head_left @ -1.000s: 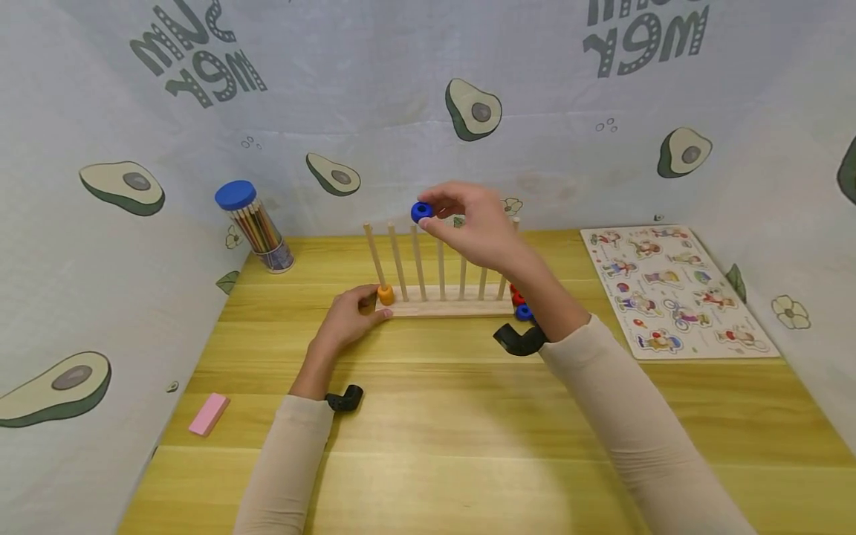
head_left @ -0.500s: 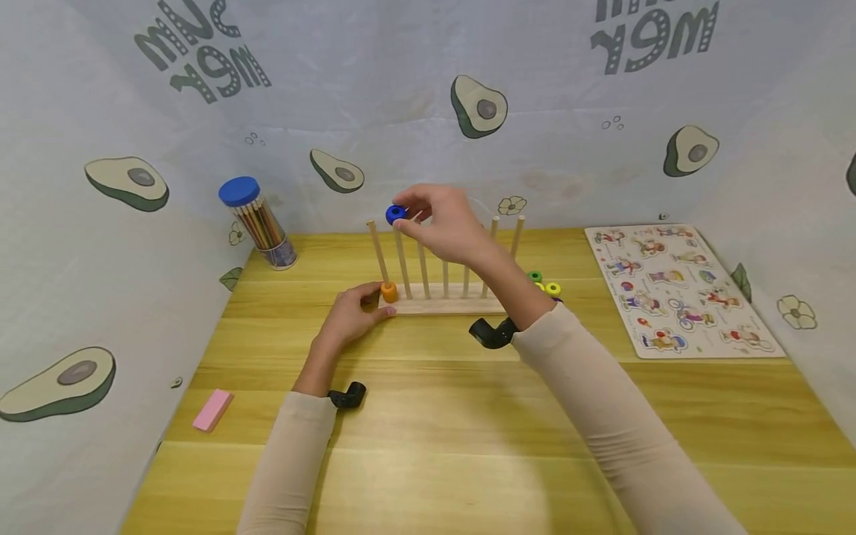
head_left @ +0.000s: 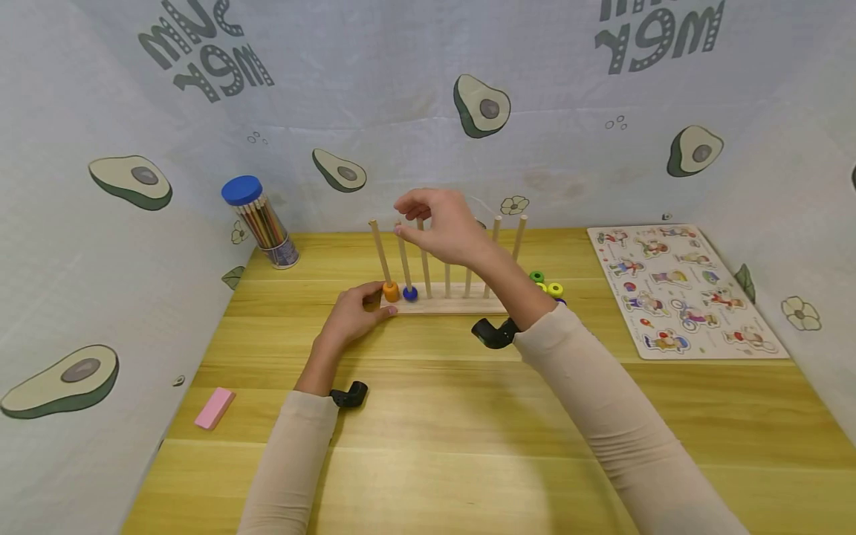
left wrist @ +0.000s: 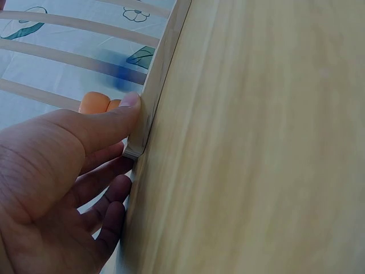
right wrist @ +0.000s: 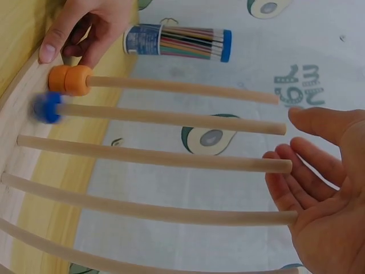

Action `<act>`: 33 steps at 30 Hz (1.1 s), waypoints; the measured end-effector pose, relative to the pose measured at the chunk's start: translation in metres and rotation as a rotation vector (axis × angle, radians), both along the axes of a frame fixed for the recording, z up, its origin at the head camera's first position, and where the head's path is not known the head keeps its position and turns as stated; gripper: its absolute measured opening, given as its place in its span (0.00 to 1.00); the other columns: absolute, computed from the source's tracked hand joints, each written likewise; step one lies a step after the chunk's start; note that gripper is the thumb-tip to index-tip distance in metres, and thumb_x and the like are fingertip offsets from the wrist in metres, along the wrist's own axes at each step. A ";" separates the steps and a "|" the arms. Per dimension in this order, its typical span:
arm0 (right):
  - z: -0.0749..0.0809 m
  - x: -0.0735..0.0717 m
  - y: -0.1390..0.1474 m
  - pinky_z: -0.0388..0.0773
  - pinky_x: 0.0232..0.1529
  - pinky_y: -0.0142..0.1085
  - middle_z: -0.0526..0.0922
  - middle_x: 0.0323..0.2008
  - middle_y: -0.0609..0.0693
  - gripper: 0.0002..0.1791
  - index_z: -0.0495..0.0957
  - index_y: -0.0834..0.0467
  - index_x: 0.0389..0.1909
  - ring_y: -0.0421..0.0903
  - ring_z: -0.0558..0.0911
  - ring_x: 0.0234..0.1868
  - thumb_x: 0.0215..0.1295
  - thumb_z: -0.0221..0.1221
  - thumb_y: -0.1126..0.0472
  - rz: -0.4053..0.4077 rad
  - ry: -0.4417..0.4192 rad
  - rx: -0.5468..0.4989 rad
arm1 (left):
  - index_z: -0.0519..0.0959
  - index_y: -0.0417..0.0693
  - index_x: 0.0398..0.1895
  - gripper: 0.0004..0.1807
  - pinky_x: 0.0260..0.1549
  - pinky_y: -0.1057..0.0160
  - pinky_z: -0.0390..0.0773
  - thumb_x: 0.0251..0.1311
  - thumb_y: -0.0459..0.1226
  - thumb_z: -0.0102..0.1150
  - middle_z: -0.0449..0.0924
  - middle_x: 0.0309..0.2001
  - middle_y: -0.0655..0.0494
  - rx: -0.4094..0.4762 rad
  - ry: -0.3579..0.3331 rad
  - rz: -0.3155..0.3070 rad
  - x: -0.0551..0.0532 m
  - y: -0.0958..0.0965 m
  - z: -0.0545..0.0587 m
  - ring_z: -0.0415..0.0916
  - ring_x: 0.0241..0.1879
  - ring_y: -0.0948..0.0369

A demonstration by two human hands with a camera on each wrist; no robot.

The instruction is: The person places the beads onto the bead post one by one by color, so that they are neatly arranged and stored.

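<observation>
A wooden rack with a row of upright pegs has its pale base [head_left: 455, 305] on the table. My left hand [head_left: 351, 318] grips the base's left end, thumb in front and fingers behind. Two orange beads [right wrist: 69, 80] sit stacked at the foot of the leftmost peg. Low on the second peg is a blue bead [head_left: 410, 294], blurred in both wrist views. Over the peg tops is my right hand [head_left: 446, 229], thumb and fingers spread apart, holding nothing. In the right wrist view its thumb is near the tip of the second peg [right wrist: 188, 118].
Several loose beads, green, yellow and blue, lie right of the rack, with a yellow bead [head_left: 555, 290] among them. A picture board [head_left: 682, 290] lies at the right. Back left stands a blue-lidded pencil tube [head_left: 262, 223]. A pink block [head_left: 215, 409] lies front left.
My right hand has moved left with the blue bead to the second peg and let it go. The bead has dropped down that peg. My left hand stays on the base.
</observation>
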State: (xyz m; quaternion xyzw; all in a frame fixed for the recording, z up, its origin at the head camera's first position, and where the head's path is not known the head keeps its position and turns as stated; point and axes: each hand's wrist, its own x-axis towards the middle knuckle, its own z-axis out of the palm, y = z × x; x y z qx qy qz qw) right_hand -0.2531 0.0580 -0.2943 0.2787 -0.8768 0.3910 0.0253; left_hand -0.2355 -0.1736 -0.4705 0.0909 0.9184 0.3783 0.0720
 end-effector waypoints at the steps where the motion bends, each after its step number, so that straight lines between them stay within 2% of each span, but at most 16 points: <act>1: 0.000 0.000 0.001 0.77 0.61 0.42 0.84 0.56 0.56 0.20 0.81 0.59 0.60 0.50 0.82 0.56 0.70 0.66 0.56 0.001 0.002 -0.005 | 0.72 0.56 0.74 0.37 0.66 0.44 0.73 0.64 0.54 0.69 0.78 0.67 0.47 -0.001 -0.001 -0.001 0.000 0.000 0.000 0.75 0.66 0.48; 5: 0.002 0.005 0.008 0.76 0.62 0.42 0.84 0.56 0.55 0.20 0.81 0.59 0.60 0.51 0.82 0.57 0.70 0.66 0.56 -0.003 0.023 -0.017 | 0.72 0.57 0.74 0.37 0.66 0.44 0.73 0.64 0.54 0.69 0.78 0.66 0.47 -0.002 -0.001 0.001 0.000 0.001 0.000 0.75 0.66 0.48; 10: 0.008 0.018 0.026 0.76 0.63 0.44 0.84 0.57 0.54 0.21 0.81 0.58 0.60 0.52 0.82 0.58 0.70 0.67 0.56 -0.038 0.070 -0.045 | 0.72 0.57 0.75 0.37 0.66 0.44 0.73 0.64 0.54 0.69 0.78 0.67 0.46 -0.001 -0.005 0.004 0.001 0.002 0.000 0.75 0.66 0.47; 16: 0.012 0.037 0.064 0.76 0.63 0.46 0.86 0.55 0.53 0.20 0.82 0.58 0.58 0.51 0.82 0.56 0.68 0.68 0.57 -0.110 0.145 -0.126 | 0.71 0.56 0.75 0.38 0.66 0.44 0.72 0.65 0.54 0.68 0.77 0.68 0.46 -0.006 -0.018 0.008 0.002 0.002 0.001 0.74 0.67 0.47; 20: 0.010 0.049 0.095 0.75 0.62 0.43 0.86 0.53 0.54 0.19 0.83 0.58 0.58 0.49 0.82 0.55 0.69 0.68 0.59 -0.176 0.168 -0.158 | 0.70 0.54 0.76 0.38 0.67 0.43 0.72 0.65 0.54 0.68 0.76 0.68 0.45 -0.007 -0.020 0.009 0.004 0.002 0.003 0.73 0.67 0.46; 26: -0.007 0.060 0.137 0.72 0.58 0.25 0.84 0.51 0.53 0.17 0.83 0.59 0.57 0.37 0.80 0.50 0.69 0.67 0.61 -0.288 0.133 -0.201 | 0.70 0.54 0.76 0.39 0.67 0.42 0.71 0.65 0.54 0.68 0.76 0.68 0.45 0.002 -0.033 0.015 0.006 0.001 0.004 0.73 0.68 0.46; 29: -0.023 0.062 0.154 0.72 0.54 0.23 0.84 0.50 0.53 0.17 0.83 0.59 0.57 0.32 0.79 0.47 0.70 0.66 0.60 -0.317 0.096 -0.201 | 0.70 0.55 0.76 0.39 0.68 0.42 0.70 0.65 0.54 0.68 0.76 0.69 0.45 0.002 -0.035 0.017 0.005 0.000 0.004 0.72 0.68 0.46; 33: -0.043 0.069 0.170 0.72 0.53 0.25 0.84 0.52 0.53 0.20 0.81 0.56 0.60 0.36 0.80 0.48 0.71 0.66 0.53 -0.359 0.012 -0.135 | 0.70 0.54 0.76 0.39 0.68 0.42 0.70 0.65 0.54 0.68 0.76 0.69 0.45 -0.001 -0.036 0.013 0.004 0.002 0.004 0.72 0.69 0.45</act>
